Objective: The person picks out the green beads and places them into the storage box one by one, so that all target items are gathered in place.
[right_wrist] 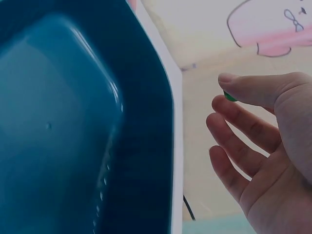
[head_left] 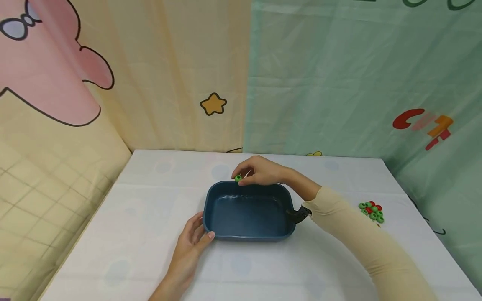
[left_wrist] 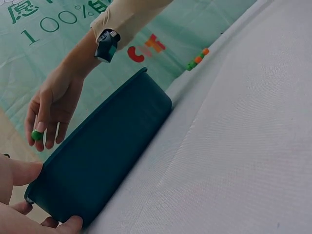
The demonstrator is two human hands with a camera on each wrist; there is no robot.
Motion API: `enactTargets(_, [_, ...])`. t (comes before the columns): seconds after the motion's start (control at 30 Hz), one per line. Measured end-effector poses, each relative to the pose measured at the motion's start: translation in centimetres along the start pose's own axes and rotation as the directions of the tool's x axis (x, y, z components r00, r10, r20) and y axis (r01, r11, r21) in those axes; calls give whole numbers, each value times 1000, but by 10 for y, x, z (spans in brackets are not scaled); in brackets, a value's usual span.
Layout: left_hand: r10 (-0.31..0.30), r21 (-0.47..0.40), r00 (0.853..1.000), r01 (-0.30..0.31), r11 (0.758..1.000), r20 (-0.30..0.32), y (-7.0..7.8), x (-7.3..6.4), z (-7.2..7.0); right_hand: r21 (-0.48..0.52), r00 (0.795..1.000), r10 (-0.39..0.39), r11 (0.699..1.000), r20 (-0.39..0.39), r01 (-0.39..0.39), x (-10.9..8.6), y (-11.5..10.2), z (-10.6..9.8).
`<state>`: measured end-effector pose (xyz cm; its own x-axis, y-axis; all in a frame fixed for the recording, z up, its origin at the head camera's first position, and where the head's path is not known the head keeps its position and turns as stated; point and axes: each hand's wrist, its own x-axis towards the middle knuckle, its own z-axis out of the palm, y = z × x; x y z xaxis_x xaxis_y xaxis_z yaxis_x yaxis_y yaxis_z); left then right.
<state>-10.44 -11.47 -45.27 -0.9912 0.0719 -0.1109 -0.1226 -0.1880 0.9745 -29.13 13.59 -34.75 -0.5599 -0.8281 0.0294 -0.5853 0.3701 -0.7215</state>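
A dark blue rectangular basin (head_left: 248, 213) with rounded corners stands on the white-covered table, its inside bare. My left hand (head_left: 190, 246) grips its left end, thumb on the near corner and fingers round the side. In the left wrist view the fingertips (left_wrist: 70, 225) press on the basin's outer wall. Above the far rim, my right hand (head_left: 261, 170) pinches a small green bead (head_left: 238, 178) between thumb and forefinger. A hole shows in the bead in the head view. The right wrist view has the bead mostly hidden behind the thumb, with the other fingers loosely bent.
Several green and red beads (head_left: 372, 211) lie in a small heap on the table's right side. The white tablecloth (head_left: 150, 234) covers the tabletop. Printed curtains (head_left: 320, 83) hang behind and beside it. A black wrist camera (head_left: 299, 214) sits on the right sleeve.
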Motion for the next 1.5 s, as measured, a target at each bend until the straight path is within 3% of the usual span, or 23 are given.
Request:
enactTargets(0.17, [-1,1,1000,1,1000,1,1,1,1,-12,998,-45,999,40,45,13,-3,10])
enactTargets(0.43, [-18,-14,1000,18,1000,8,1,2,2,-33,996,-40,999,80,42,27,-6,18])
enactTargets(0.73, [-10,-29,1000,11,1000,3,1,3,4,-128,999,3,992,51,4,26,-10,12])
enactTargets(1.13, [-8,-13,1000,8,1000,-4,2,5,4,-118,999,51,992,16,-49,2,-8,2])
enactTargets(1.5, [-26,12,1000,26,1000,-11,-1,-1,-1,-63,994,94,993,-47,-97,-38,3,0])
